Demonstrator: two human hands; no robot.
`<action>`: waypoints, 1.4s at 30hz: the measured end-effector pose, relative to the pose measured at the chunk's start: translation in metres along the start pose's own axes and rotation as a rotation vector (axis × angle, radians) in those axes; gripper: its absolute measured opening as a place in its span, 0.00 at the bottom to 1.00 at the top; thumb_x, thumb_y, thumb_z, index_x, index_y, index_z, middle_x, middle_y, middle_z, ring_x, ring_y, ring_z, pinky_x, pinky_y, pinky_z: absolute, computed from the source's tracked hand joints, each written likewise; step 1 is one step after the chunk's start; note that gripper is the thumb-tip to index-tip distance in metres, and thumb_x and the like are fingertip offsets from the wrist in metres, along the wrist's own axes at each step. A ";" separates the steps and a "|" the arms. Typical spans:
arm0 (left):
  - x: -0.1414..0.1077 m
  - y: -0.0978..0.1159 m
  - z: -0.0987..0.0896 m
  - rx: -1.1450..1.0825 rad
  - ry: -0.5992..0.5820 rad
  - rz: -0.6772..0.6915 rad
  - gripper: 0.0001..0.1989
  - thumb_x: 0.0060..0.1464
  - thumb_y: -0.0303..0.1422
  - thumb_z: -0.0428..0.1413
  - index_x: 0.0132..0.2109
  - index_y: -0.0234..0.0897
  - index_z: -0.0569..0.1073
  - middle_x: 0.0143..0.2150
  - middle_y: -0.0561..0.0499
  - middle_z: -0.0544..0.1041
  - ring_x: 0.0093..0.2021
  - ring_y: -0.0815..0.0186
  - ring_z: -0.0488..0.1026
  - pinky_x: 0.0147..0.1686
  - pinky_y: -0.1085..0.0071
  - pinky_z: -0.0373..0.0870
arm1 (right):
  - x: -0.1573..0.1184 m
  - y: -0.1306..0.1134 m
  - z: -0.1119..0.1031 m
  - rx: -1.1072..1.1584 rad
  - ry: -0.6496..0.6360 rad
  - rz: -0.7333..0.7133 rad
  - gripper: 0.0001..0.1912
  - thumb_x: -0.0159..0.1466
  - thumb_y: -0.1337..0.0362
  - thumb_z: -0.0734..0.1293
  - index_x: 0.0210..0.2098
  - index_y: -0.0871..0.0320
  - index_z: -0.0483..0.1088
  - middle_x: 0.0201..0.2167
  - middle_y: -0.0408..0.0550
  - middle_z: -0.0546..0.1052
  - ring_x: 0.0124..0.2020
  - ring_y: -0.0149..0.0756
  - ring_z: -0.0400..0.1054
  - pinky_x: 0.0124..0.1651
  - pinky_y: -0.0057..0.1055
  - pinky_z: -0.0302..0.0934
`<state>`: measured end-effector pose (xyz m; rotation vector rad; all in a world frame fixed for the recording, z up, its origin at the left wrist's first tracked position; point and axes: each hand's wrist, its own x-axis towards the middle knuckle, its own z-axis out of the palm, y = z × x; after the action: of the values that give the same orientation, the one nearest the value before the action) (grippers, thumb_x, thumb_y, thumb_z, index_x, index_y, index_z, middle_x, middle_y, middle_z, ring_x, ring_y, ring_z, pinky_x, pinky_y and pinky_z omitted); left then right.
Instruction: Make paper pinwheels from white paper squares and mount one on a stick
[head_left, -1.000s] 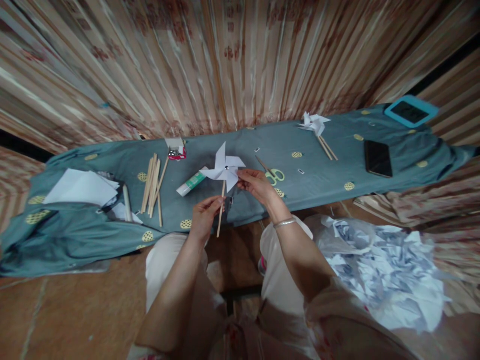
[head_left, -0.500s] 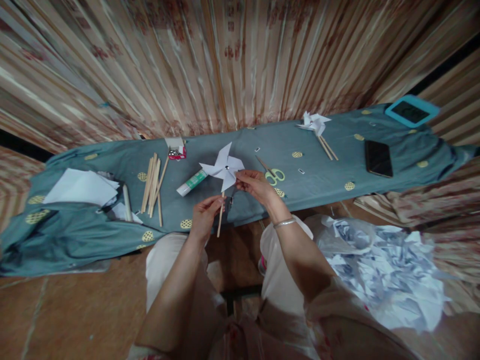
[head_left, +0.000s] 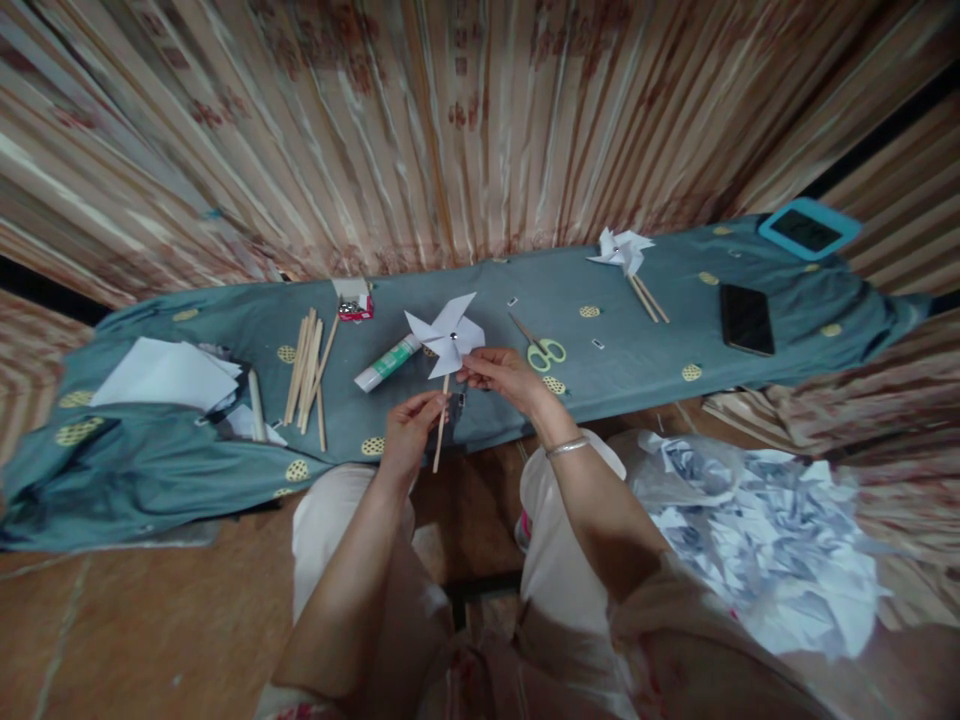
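Note:
A white paper pinwheel [head_left: 454, 322] with a silver pin at its centre is held above the table, fixed to a thin wooden stick [head_left: 438, 450]. My left hand [head_left: 409, 428] pinches that stick below the blades, fingers closed. At the lower right blade, the thumb and fingers of my right hand [head_left: 507, 377] are closed on the paper edge. Just behind and left of the pinwheel lies a glue stick [head_left: 386, 364], its far end near the blades. Scissors with pale green handles [head_left: 546, 354] rest to the right of my right hand.
Several wooden sticks [head_left: 306, 365] lie left, beside an open red box of pins [head_left: 355, 306] and white paper sheets [head_left: 161, 375]. Rightward are pinwheels on sticks [head_left: 621, 252], a black phone [head_left: 747, 320] and a blue-framed device [head_left: 810, 230]. A bag of paper scraps [head_left: 772, 540] sits on the floor.
The pinwheel's blades have turned a little. My right hand has shifted slightly left with its fingers at a blade, while my left hand keeps its grip on the stick.

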<state>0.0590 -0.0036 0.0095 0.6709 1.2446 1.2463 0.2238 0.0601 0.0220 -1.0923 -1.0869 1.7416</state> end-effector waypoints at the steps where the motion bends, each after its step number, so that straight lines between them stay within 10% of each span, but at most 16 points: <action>1: 0.000 0.000 0.000 -0.002 0.002 0.003 0.25 0.24 0.47 0.74 0.29 0.34 0.81 0.28 0.50 0.80 0.25 0.72 0.70 0.31 0.73 0.69 | -0.001 0.000 0.000 -0.023 -0.012 -0.004 0.22 0.45 0.46 0.79 0.25 0.58 0.76 0.25 0.43 0.81 0.23 0.23 0.67 0.28 0.22 0.57; 20: -0.011 -0.005 -0.011 -0.186 0.024 0.070 0.26 0.26 0.47 0.74 0.32 0.35 0.80 0.27 0.51 0.79 0.28 0.70 0.73 0.35 0.71 0.70 | -0.033 0.004 0.028 -0.437 -0.196 -0.012 0.23 0.44 0.45 0.78 0.22 0.59 0.75 0.19 0.42 0.77 0.21 0.27 0.67 0.26 0.24 0.58; 42: -0.006 0.000 -0.009 -0.364 0.028 -0.011 0.24 0.25 0.42 0.74 0.31 0.32 0.81 0.25 0.52 0.78 0.27 0.72 0.72 0.30 0.75 0.66 | -0.040 0.039 0.055 -0.481 0.014 -0.024 0.20 0.47 0.48 0.77 0.25 0.59 0.74 0.19 0.39 0.72 0.22 0.27 0.62 0.27 0.25 0.55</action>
<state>0.0512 -0.0112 0.0089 0.3816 1.0047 1.4304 0.1780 -0.0022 0.0102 -1.3655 -1.5514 1.4843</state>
